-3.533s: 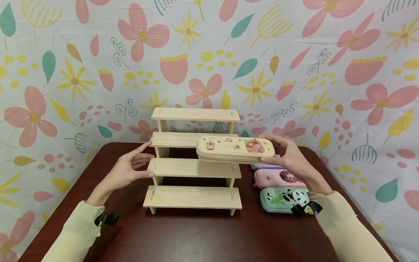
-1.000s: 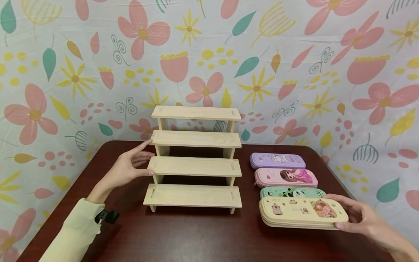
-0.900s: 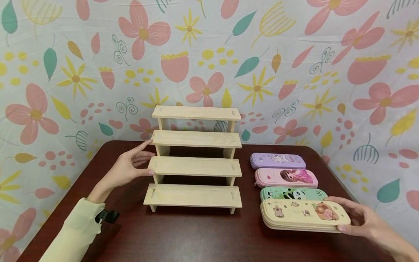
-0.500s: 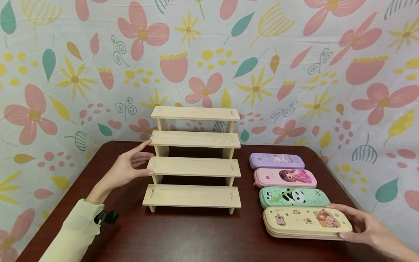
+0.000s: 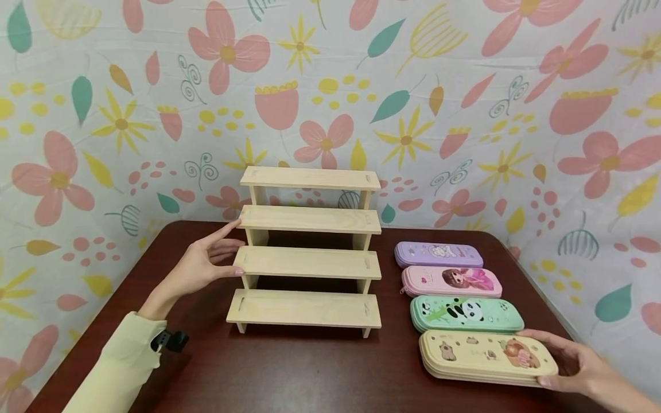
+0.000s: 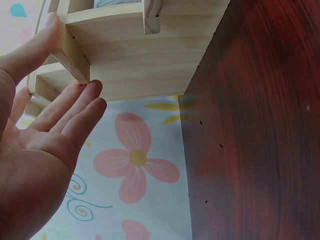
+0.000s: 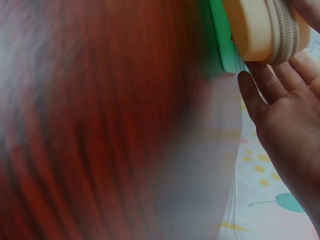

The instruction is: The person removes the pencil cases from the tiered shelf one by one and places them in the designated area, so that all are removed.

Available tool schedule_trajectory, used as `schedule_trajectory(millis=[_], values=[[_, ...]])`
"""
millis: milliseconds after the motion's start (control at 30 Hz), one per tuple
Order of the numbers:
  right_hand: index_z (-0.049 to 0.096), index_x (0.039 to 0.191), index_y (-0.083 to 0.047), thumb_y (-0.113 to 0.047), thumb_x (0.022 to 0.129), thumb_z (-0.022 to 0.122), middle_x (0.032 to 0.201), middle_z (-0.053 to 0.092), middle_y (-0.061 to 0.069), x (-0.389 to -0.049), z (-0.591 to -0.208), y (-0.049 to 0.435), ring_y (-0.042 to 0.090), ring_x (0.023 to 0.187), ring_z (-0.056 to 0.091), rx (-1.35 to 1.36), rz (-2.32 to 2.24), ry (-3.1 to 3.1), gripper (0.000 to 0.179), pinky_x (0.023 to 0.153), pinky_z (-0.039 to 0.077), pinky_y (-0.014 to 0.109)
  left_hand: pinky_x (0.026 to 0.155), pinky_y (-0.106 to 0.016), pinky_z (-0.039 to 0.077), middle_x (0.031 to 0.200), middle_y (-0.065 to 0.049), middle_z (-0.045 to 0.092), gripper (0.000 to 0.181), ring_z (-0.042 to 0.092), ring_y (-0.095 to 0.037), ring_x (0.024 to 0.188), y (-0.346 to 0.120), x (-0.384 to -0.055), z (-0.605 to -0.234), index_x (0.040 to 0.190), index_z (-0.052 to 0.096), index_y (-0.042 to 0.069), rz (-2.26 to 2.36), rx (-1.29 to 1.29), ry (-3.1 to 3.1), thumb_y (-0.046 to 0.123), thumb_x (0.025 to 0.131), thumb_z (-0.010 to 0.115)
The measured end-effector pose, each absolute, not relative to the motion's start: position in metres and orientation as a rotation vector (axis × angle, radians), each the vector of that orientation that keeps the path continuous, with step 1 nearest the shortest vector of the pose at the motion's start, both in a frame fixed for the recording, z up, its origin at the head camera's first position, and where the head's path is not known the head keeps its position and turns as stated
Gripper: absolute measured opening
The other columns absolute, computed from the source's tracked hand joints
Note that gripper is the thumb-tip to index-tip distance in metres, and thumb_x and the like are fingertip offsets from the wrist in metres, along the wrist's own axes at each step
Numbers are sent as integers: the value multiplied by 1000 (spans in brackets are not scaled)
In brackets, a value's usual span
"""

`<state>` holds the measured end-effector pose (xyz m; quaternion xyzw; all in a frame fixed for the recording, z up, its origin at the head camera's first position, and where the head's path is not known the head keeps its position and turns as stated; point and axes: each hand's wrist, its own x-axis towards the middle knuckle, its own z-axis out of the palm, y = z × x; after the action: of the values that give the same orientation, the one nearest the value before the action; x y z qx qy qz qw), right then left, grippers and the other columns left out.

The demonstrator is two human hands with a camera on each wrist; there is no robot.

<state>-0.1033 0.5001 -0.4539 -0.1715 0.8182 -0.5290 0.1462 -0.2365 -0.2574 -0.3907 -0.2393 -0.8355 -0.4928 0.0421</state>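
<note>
My right hand (image 5: pixel 583 367) grips the right end of a cream pencil case (image 5: pixel 485 357), thumb at the front side and fingers at the back. Little animal pictures decorate its lid. In the right wrist view the zipper of the cream case (image 7: pixel 285 32) shows at that end. Directly behind it lies a green panda pencil case (image 5: pixel 465 314). At the left, my left hand (image 5: pixel 193 269) holds the left side of a four-tier wooden stand (image 5: pixel 304 310). The left wrist view shows thumb and fingertips at opposite edges of a board end (image 6: pixel 72 55).
A pink pencil case (image 5: pixel 434 281) and a purple one (image 5: pixel 439 254) lie behind the green case, in a row right of the stand. The dark red-brown table (image 5: pixel 310 373) ends at a flower-printed backdrop (image 5: pixel 320 86).
My right hand has carried the cream case from in front of the stand to the right, then down and nearer, uncovering the green case. My left hand stays at the stand's side.
</note>
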Motion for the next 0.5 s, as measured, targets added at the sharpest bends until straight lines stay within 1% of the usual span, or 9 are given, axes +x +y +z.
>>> schedule_trajectory(millis=[100, 167, 200, 267, 333, 500], values=[[53, 155, -18, 10, 98, 64, 137, 60, -24, -101, -454, 500, -2, 114, 58, -440, -1396, 2501, 64, 80, 53, 20, 106, -48, 52, 137, -18, 66, 105, 63, -35, 128, -257, -237, -391, 167, 34, 28, -1512, -726, -2562, 8, 82, 93], [53, 153, -7, 8, 96, 69, 138, 58, -25, -100, -455, 499, -6, 117, 53, -445, -1304, 2621, 62, 80, 50, 19, 106, -48, 52, 137, -17, 67, 105, 63, -35, 128, -257, -237, -391, 167, 35, 28, -1514, -722, -2560, 8, 82, 93], [53, 151, -4, 8, 94, 72, 138, 57, -25, -101, -455, 498, -7, 117, 52, -452, -1262, 2676, 62, 80, 49, 18, 106, -48, 53, 137, -17, 67, 105, 63, -34, 128, -258, -237, -391, 167, 35, 28, -1510, -721, -2561, 8, 82, 93], [55, 149, -2, 7, 91, 75, 138, 56, -25, -101, -455, 497, -10, 119, 48, -476, -1196, 2764, 62, 79, 46, 17, 105, -48, 52, 136, -18, 67, 105, 64, -34, 128, -258, -237, -391, 167, 35, 28, -1507, -721, -2560, 8, 82, 93], [57, 146, -2, 8, 88, 78, 138, 56, -23, -102, -456, 496, -9, 118, 49, -499, -1171, 2809, 62, 79, 46, 16, 105, -50, 52, 137, -19, 67, 105, 64, -34, 128, -258, -237, -391, 167, 35, 28, -1506, -723, -2558, 8, 82, 93], [58, 145, -2, 8, 88, 78, 135, 57, -22, -103, -457, 497, -5, 114, 52, -505, -1174, 2808, 62, 78, 46, 17, 105, -53, 51, 137, -22, 65, 105, 63, -35, 128, -257, -238, -391, 167, 35, 28, -1501, -736, -2556, 9, 82, 93]])
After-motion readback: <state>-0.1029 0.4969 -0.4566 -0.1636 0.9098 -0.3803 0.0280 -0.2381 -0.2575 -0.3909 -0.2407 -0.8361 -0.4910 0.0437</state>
